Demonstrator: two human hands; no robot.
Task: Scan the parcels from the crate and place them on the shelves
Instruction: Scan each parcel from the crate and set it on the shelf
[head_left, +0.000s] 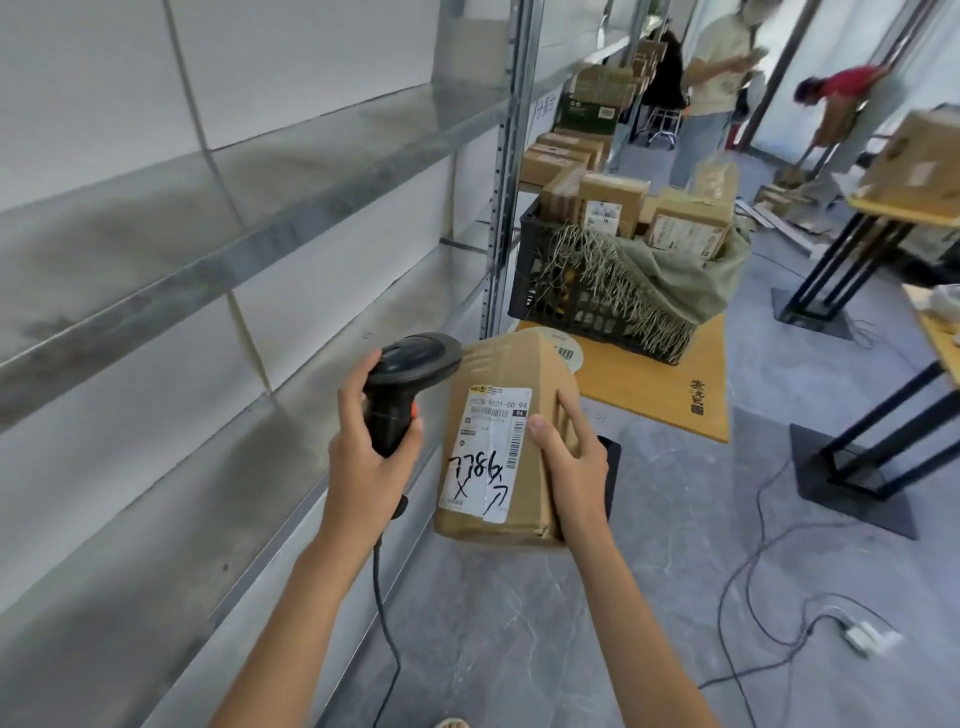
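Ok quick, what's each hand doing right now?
Left hand: gripping the scanner.
Right hand: holding the parcel.

Readable markings on the held parcel and the table

The parcel's white label (488, 447) shows printed "502B" and "021-00 94", a black tag "94", barcodes, and handwritten marker digits, seemingly "7786", upside down; the wooden table (670, 384) bears small black Chinese characters, illegible.
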